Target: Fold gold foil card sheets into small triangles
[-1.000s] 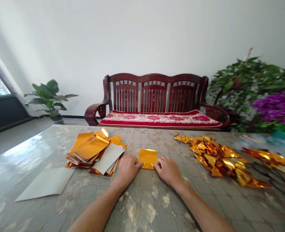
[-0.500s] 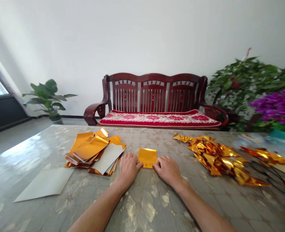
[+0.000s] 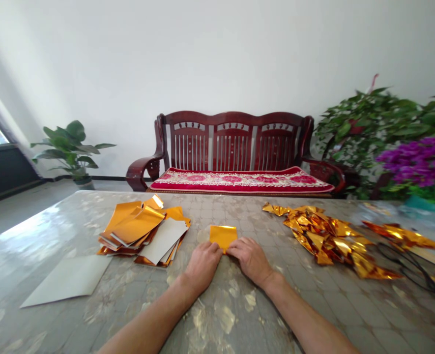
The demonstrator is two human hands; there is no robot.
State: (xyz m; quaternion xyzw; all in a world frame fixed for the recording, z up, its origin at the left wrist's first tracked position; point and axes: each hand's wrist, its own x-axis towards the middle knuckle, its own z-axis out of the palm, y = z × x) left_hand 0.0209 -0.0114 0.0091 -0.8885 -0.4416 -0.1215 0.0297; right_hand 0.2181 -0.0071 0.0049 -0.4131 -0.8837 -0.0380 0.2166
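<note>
Left hand [image 3: 202, 263] and right hand [image 3: 251, 258] press near edge of small gold foil sheet [image 3: 222, 235], fingertips down flat, pinching nothing. Sheet lies on tabletop [image 3: 224, 314] just past fingers. Press evenly, keep corners matched. Foil stack [image 3: 143, 231] left of hands; folded gold pieces [image 3: 328, 238] right.
</note>
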